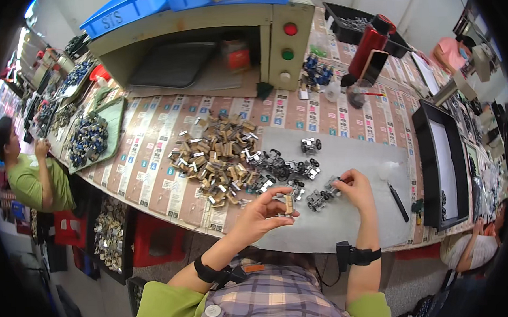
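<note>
Plaid apron (272, 306), mauve-grey and cream, large pale round buttons (213, 311) at its corners. Lime-green sleeves (165, 305) flank apron on both sides. Black straps (366, 257) plus boxy black modules (344, 255) either side of apron top.

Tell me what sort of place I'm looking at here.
Likely a small-parts assembly workshop: tan-and-silver blocks are heaped on the table beside dark wheeled pieces, and a co-worker in green is near another heap of parts.
</note>
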A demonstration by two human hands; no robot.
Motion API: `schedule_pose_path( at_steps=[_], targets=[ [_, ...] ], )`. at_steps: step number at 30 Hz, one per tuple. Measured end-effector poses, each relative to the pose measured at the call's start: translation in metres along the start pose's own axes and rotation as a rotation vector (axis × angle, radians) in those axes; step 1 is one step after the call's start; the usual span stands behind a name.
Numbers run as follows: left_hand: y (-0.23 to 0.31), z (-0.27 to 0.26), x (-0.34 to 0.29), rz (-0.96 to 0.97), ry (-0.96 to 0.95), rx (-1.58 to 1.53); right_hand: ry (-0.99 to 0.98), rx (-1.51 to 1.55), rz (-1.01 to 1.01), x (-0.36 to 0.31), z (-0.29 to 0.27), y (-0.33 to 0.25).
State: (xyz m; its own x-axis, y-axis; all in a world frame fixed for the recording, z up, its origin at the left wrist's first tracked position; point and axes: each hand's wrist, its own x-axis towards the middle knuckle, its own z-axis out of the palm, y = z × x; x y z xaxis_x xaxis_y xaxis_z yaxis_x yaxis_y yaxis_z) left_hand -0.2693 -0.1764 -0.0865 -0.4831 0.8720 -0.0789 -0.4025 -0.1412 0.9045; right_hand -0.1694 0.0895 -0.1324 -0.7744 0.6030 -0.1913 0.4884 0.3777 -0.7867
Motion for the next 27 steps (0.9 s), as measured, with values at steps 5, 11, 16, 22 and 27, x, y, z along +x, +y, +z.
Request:
schedule_pose_path(
  at_steps=[5, 11, 16, 22, 27],
  targets=[
    [-0.001, 0.001, 0.004, 0.024, 0.005, 0.018, 0.096, 0.25, 0.062, -0.01, -0.01, -0.027],
    [0.003, 0.002, 0.007, 0.084, 0.042, 0.117, -0.163, 0.631, -0.062, -0.052, 0.007, -0.084],
    [-0.002, 0.006, 0.008, 0.087, 0.005, 0.25, -0.188, 0.735, -0.033, -0.072, 0.028, -0.091],
    [-0.004, 0.008, 0.004, 0.087, 0.049, 0.155, -0.324, 0.984, 0.024, -0.083, 0.029, -0.082],
    [-0.003, 0.006, 0.0, 0.11, 0.004, 0.086, -0.41, 1.111, 0.059, -0.089, 0.031, -0.073]
  ],
)
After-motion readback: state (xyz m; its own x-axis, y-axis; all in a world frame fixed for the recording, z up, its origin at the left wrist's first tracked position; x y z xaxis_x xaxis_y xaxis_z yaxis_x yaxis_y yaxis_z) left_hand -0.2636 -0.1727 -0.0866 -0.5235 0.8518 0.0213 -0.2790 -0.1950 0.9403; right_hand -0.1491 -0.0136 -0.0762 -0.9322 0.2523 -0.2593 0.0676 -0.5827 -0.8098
